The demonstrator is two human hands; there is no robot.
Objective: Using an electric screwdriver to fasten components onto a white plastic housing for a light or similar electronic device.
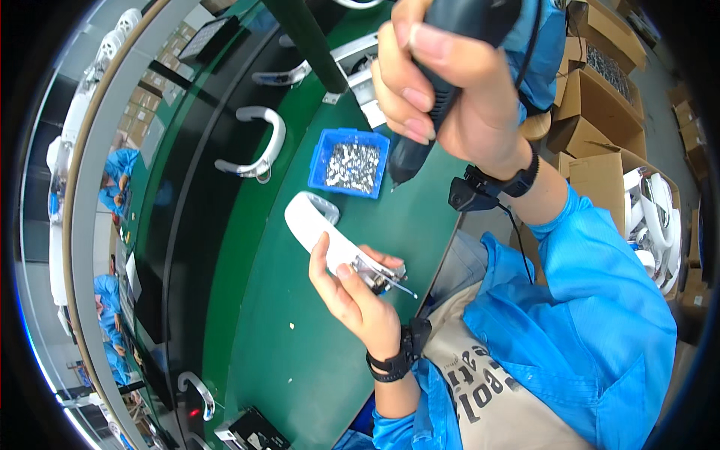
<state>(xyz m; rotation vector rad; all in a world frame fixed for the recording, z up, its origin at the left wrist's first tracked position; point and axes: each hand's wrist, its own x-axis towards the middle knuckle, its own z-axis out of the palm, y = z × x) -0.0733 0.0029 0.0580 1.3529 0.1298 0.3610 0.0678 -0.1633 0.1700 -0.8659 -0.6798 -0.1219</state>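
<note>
My right hand (450, 97) is wrapped round a black electric screwdriver (427, 124), raised over the bench with its tip pointing down. Below it, my left hand (349, 296) grips a white curved plastic housing (319, 229), fingers on both sides. The housing's near end is uncovered, showing small metal parts and a thin bluish-white wire (405, 287). Screwdriver tip and housing are apart. Beyond the housing, close to the tip, stands a blue bin (319, 169) full of small screws (352, 166).
On the green bench (281, 360) and the dark belt beyond lie similar white curved pieces (262, 142). A dark green post (304, 41) rises at the far side. Cardboard boxes (600, 131), one holding white parts (660, 217), stand at right. A black box (255, 431) sits at the lower edge.
</note>
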